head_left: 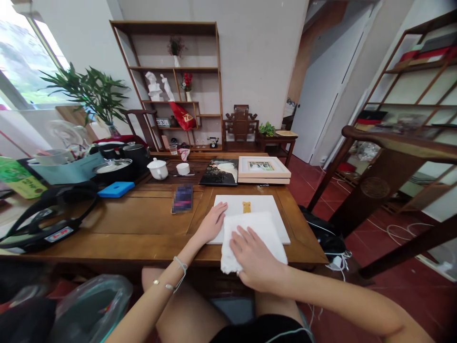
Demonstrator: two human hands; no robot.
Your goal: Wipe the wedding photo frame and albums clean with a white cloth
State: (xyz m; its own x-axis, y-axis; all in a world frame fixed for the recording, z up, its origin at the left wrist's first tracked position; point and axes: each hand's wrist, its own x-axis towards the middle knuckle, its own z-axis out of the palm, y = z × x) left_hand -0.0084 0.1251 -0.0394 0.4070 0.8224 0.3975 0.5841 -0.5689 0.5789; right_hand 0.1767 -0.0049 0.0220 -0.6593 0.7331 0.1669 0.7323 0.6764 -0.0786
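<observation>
A white board lies flat near the table's front right edge. On it, beyond the cloth, is a small yellow-brown piece shaped like a bear. A folded white towel covers much of the board and overhangs its near edge. My left hand rests on the board's left side, fingers stretched out and holding nothing. My right hand lies spread over the towel, pressing on its top with fingers apart. Whatever is under the towel is hidden.
Behind the board sit a dark picture panel and a pale framed photo. Further left are a blurred phone-like item, a white lidded pot, a blue box and a black headset. A wooden chair stands right.
</observation>
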